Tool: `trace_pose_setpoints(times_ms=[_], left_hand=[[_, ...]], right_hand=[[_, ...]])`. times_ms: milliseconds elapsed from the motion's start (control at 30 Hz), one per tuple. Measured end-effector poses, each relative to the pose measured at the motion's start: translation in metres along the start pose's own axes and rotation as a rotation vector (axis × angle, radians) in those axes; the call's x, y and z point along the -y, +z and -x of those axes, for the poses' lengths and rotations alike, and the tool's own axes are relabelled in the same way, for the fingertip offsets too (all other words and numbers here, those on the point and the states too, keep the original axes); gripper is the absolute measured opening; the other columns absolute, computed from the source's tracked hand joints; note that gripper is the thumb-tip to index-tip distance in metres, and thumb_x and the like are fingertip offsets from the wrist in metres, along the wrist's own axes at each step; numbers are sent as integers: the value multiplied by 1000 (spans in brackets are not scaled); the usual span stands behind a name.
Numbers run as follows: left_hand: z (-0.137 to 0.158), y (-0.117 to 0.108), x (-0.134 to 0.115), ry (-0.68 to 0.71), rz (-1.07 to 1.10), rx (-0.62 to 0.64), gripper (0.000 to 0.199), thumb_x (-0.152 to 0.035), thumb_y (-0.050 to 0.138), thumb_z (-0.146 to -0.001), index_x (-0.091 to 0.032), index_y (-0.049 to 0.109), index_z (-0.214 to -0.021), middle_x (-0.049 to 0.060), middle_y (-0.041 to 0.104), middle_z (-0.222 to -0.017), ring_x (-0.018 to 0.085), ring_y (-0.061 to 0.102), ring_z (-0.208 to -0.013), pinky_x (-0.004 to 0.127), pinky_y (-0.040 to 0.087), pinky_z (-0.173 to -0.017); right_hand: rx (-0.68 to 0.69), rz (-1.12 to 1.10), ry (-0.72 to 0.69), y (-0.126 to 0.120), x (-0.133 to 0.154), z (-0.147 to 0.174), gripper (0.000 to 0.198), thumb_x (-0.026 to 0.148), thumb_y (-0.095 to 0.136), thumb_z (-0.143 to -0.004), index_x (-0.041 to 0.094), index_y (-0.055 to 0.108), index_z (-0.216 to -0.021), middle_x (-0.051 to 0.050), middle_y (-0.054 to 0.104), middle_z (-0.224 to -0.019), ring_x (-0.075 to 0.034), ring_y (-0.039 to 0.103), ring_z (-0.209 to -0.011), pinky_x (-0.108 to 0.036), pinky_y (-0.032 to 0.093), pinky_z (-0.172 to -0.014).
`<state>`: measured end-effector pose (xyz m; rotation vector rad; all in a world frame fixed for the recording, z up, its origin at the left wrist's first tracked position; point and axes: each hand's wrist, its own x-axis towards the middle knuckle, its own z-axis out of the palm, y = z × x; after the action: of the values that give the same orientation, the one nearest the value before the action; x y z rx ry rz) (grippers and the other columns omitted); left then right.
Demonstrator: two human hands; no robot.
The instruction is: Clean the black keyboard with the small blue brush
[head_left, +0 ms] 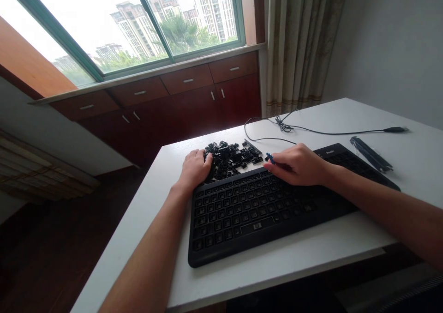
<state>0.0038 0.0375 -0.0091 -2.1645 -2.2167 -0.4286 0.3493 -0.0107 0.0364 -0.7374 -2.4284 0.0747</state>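
- Right hand (299,163), head view: thumb and forefinger pinching a blue piece (270,158), over the far edge of the keyboard (256,225), just beside the caps (230,157)
- Left hand (195,167): at the left end of the caps, fingers partly bent, thumb toward them; can't tell if it grips any
- Keyboard lies on the table (147,202), key sockets (228,234) exposed across the part in view; right hand and forearm (367,197) hide some of the rest
- Caps sit loose between keyboard and far table edge; I'd guess a careless sweep of the left hand could send some over
- Blue piece looks small and held by the tips only, so a slip could drop it among the caps or into a socket
- Forearm crosses the right half; leaning on it might skew the keyboard and shove its far edge into the pile
- Cable (332,132) loops close to the caps; a snag could drag it through them
- Dark strip (371,153) lies right of the keyboard, could get knocked by the forearm
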Motion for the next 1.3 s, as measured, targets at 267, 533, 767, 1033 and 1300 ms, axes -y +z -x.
trace_pose_setpoints(times_ms=[267, 533, 767, 1033, 1300], left_hand=[[1, -1, -1, 5, 11, -17, 62, -56, 27, -95, -17, 55, -133, 18, 54, -140, 35, 44, -134, 49, 31, -113], [1, -2, -2, -2, -1, -4, 63, -56, 26, -95, -15, 54, -133, 18, 53, -140, 35, 44, -134, 48, 31, -114], [1, -1, -2, 4, 12, -13, 60, -55, 28, -94, -18, 55, -132, 15, 55, -139, 35, 45, -133, 49, 32, -113], [2, -3, -3, -3, 4, 6, 66, -57, 25, -94, -12, 54, -134, 19, 53, -139, 36, 44, -133, 48, 30, -114], [1, -2, -2, -5, 16, 4, 63, -56, 27, -94, -15, 54, -134, 18, 53, -139, 36, 44, -133, 49, 31, -114]], right_hand=[[2, 2, 3, 0, -1, 0, 41, 41, 50, -96, 20, 41, -62, 6, 38, -50, -7, 35, -48, -25, 26, -53], [4, 4, 2, 0, -1, 0, 41, 42, 51, -96, 20, 40, -62, 6, 38, -51, -7, 35, -48, -25, 26, -53], [6, 9, 7, 0, -1, 0, 42, 43, 50, -96, 20, 41, -62, 6, 38, -50, -8, 35, -48, -25, 26, -53], [32, -6, -4, 0, -2, 0, 41, 42, 50, -96, 20, 40, -63, 6, 38, -51, -8, 35, -48, -25, 27, -53], [35, -20, -24, 0, -1, 0, 42, 42, 51, -96, 20, 39, -62, 6, 37, -51, -8, 32, -48, -25, 26, -53]])
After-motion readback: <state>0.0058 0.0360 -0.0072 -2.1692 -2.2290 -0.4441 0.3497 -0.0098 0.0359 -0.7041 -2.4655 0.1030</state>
